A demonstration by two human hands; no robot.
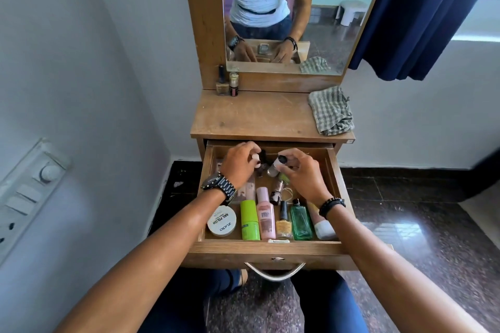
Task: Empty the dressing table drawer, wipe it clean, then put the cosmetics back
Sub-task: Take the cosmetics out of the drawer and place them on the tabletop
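Observation:
The wooden drawer [270, 251] of the dressing table is pulled out and holds several cosmetics. Along its front lie a round white nail polish remover tin [221, 221], a lime green tube [250, 220], a pink bottle [265, 214], a yellow nail polish [284, 220], a green glass bottle [301, 222] and a peach tube [322, 224]. My left hand [239, 163] is closed on a small pale bottle at the drawer's back. My right hand [303, 173] grips a small white bottle with a silver cap [276, 166].
Two nail polish bottles [227, 84] stand at the back left of the tabletop [257, 116]. A checked cloth [331, 111] lies on its right side. A mirror rises behind, a blue curtain [422, 13] hangs at right, and a switch panel [29, 194] is on the left wall.

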